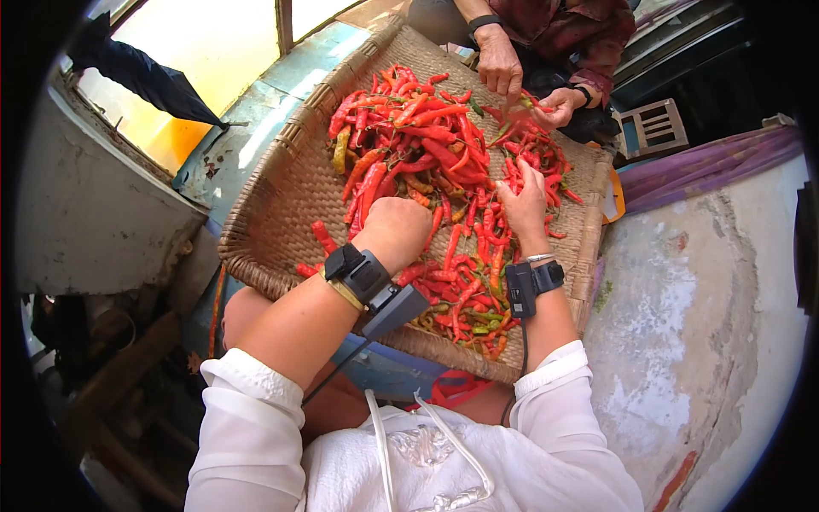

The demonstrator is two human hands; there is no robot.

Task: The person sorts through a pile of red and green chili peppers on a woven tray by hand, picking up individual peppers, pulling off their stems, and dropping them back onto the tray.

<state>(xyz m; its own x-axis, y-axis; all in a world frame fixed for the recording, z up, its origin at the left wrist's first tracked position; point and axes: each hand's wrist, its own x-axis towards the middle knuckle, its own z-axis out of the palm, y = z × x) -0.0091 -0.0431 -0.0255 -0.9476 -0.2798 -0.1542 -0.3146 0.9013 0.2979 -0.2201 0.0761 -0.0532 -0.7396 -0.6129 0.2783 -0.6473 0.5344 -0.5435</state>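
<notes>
A large heap of red chili peppers (418, 128) lies in a shallow woven basket (281, 209), with a few green and yellowish ones mixed in. My left hand (397, 229) is curled over the near-left side of the heap. Its fingers point down and away, so what they grip is hidden. At the right part of the pile, my right hand (526, 205) has thumb and fingers closed around a red chili pepper, partly covered by the fingers. Between my wrists is a looser spread of smaller peppers (465, 294), some with green stems.
Across the basket another person's hands (502, 64) work over the peppers, one holding some. A folded dark umbrella (158, 77) leans at the left by the window. On the right stand a worn pale wall (682, 299), a purple cloth (708, 166) and a slatted wooden piece (653, 128).
</notes>
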